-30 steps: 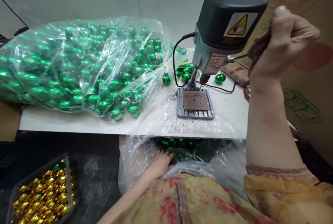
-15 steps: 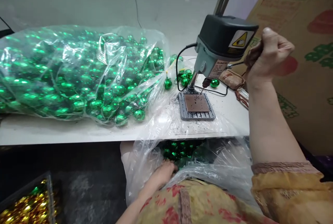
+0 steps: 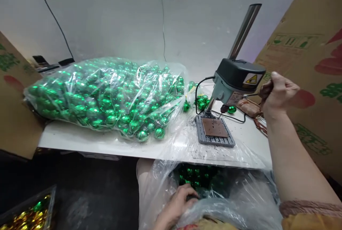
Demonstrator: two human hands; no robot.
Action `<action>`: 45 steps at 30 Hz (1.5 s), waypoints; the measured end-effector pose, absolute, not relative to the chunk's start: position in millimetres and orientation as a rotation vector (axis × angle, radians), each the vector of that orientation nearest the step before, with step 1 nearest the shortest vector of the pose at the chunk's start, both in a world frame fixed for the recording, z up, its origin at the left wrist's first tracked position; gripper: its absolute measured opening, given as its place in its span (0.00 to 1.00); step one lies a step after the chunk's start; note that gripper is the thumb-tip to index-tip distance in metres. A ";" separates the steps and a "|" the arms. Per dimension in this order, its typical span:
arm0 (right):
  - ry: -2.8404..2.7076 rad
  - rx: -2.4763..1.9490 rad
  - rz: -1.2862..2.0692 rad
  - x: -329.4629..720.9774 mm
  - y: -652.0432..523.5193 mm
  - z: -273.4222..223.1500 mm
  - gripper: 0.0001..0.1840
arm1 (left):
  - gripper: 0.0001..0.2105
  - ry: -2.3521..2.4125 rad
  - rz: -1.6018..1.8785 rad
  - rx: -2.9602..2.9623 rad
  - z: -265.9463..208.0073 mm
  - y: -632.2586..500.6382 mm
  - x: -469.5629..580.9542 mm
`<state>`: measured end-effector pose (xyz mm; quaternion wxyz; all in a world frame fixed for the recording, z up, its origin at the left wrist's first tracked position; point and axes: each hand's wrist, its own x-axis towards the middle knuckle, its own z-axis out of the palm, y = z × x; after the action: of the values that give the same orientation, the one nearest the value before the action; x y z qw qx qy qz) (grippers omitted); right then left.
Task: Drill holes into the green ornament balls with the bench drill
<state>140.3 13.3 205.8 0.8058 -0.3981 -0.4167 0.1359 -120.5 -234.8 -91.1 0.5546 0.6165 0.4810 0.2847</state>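
Observation:
My right hand (image 3: pixel 280 91) is closed round the feed lever (image 3: pixel 252 95) of a small bench drill press (image 3: pixel 239 77). The drill bit (image 3: pixel 220 115) points down at a brown square plate (image 3: pixel 215 127) on the press's slotted grey base (image 3: pixel 216 143), with dark shavings scattered about. Low in front, my left hand (image 3: pixel 183 199) lies at the mouth of a clear plastic bag (image 3: pixel 229 208) on my lap. Its fingers curl inward, and what they hold is hidden. Shiny green balls (image 3: pixel 192 176) show inside this bag.
A big clear bag of green faceted balls (image 3: pixel 107 98) lies along the white table (image 3: pixel 88 141). Loose green balls (image 3: pixel 202 102) sit behind the press, near its black cord (image 3: pixel 197 96). Cardboard boxes stand right (image 3: pixel 312 80) and left (image 3: pixel 16 109). A bin of gold balls (image 3: pixel 29 219) is lower left.
The view has tilted up and shifted left, so the scene sits lower and further right. My left hand's fingers are now more curled at the bag opening. My right hand stays on the lever.

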 end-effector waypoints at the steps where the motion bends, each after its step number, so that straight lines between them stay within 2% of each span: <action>1: -0.881 -0.845 0.288 139.2 12.7 206.1 0.22 | 0.12 1.082 0.788 1.333 -75.7 -236.4 -121.3; 5: -0.857 -0.834 0.309 136.5 11.1 206.6 0.23 | 0.18 0.842 1.170 1.072 -4.4 -242.0 -153.8; 6: -0.856 -0.830 0.316 136.7 11.1 206.4 0.24 | 0.19 0.892 1.359 1.101 10.8 -240.6 -170.7; 7: -0.859 -0.823 0.325 137.1 11.1 205.9 0.24 | 0.20 1.062 1.559 1.127 23.0 -236.8 -190.3; 9: -0.864 -0.801 0.342 138.0 11.2 204.7 0.24 | 0.25 1.712 1.844 1.225 36.3 -220.8 -233.3; 11: -0.866 -0.772 0.353 138.3 11.2 203.1 0.23 | 0.38 2.020 1.917 1.158 34.9 -195.8 -272.5; 13: -0.863 -0.748 0.352 137.5 10.6 201.8 0.22 | 0.48 2.406 1.674 1.187 23.1 -166.8 -299.4; 16: -0.862 -0.736 0.357 135.5 8.5 201.0 0.20 | 0.51 2.472 1.390 1.249 1.0 -124.0 -311.6; 19: -0.870 -0.730 0.370 134.3 5.6 201.2 0.18 | 0.52 2.443 1.360 1.299 -9.9 -82.4 -302.3; 26: -0.915 -0.693 0.372 134.8 4.0 201.7 0.17 | 0.46 2.368 1.481 1.491 -1.6 17.5 -273.6; 33: -0.925 -0.675 0.362 134.3 5.9 201.4 0.18 | 0.28 2.379 1.565 1.593 -13.1 43.8 -290.2; 38: -0.942 -0.646 0.351 135.2 7.6 201.1 0.18 | 0.22 2.472 2.073 1.257 15.3 17.7 -272.1; 40: -0.932 -0.643 0.355 136.0 8.1 200.6 0.17 | 0.22 2.439 2.182 1.459 31.5 5.3 -239.6; 42: -0.920 -0.663 0.362 137.2 8.3 199.7 0.17 | 0.19 2.299 1.924 2.008 42.2 -2.7 -199.8; 45: -0.949 -0.687 0.334 139.3 8.6 197.8 0.18 | 0.18 1.942 1.134 2.692 42.8 -0.9 -149.2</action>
<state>139.3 8.6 197.8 0.8201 -0.3224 -0.4459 0.1570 -149.2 -0.9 42.8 -0.1822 0.7546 0.5443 0.3180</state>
